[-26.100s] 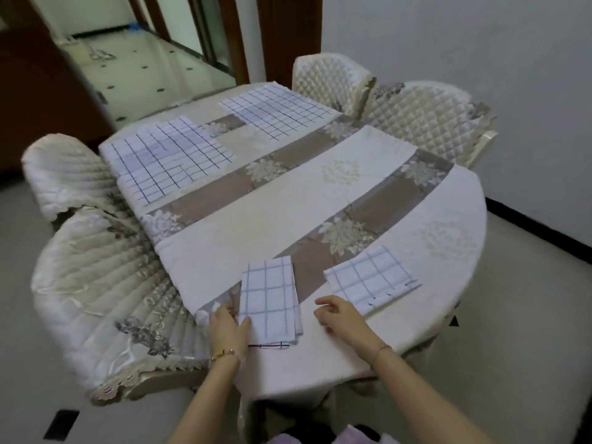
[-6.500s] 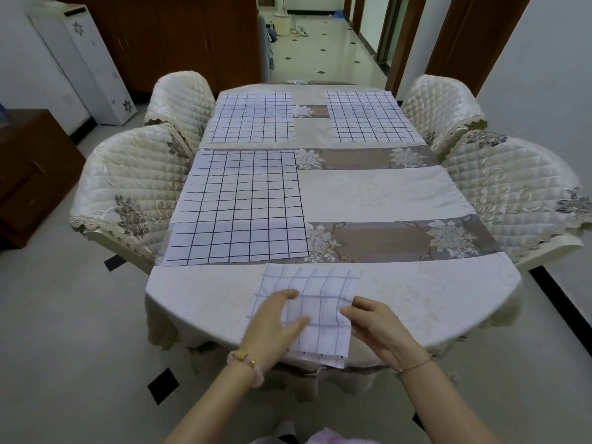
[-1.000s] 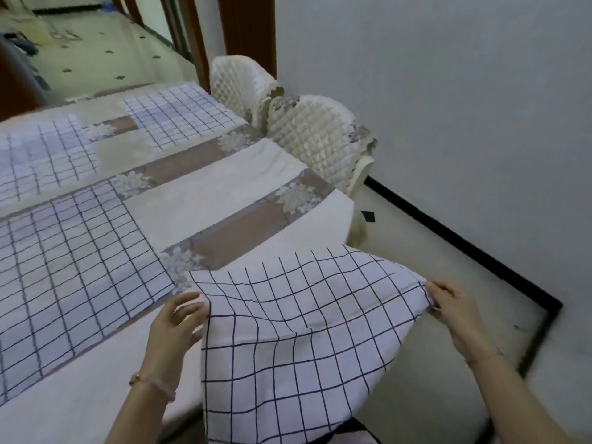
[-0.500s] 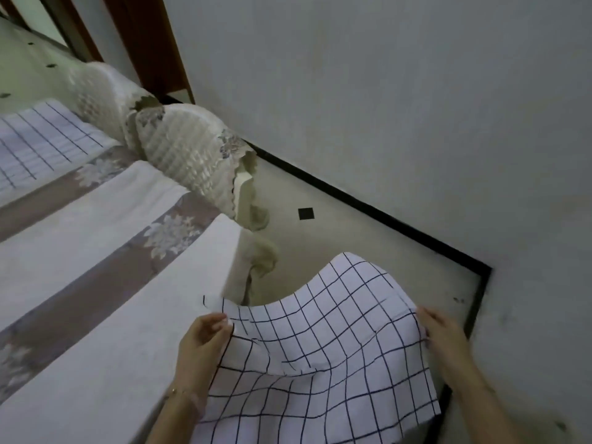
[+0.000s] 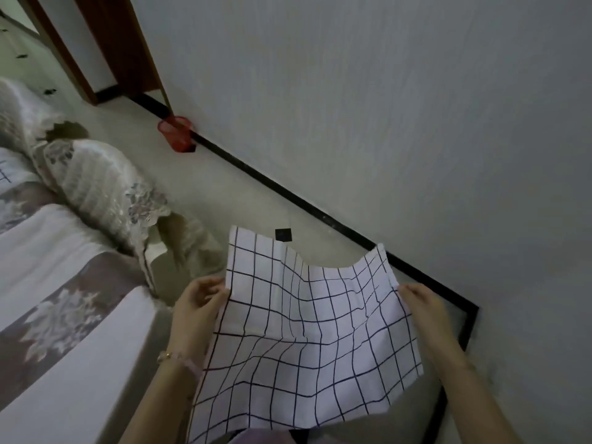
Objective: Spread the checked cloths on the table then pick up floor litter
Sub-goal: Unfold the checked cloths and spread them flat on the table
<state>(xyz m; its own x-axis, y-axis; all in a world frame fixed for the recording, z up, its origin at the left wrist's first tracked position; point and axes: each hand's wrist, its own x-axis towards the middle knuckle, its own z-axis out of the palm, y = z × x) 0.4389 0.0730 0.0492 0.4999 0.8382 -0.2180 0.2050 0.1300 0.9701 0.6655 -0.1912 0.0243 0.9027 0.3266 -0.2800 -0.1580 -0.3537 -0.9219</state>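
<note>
A white checked cloth (image 5: 307, 331) with dark grid lines hangs unfolded in the air, off the table's right side and above the floor. My left hand (image 5: 197, 302) grips its left edge and my right hand (image 5: 423, 304) grips its right edge. The cloth sags in the middle between them. The table (image 5: 57, 302), covered in a white and brown flowered tablecloth, lies to the left; only its right part shows. I can see no litter on the visible floor.
A quilted chair (image 5: 96, 184) stands against the table's right side. A red mesh bin (image 5: 176, 133) sits on the floor by the wall's black skirting. The grey wall (image 5: 384, 107) is close on the right, with a wooden door frame (image 5: 128, 49) further back.
The view has swung further right, away from the table toward the wall. The cloth has come fully off the table edge and is held wider and flatter between both hands.
</note>
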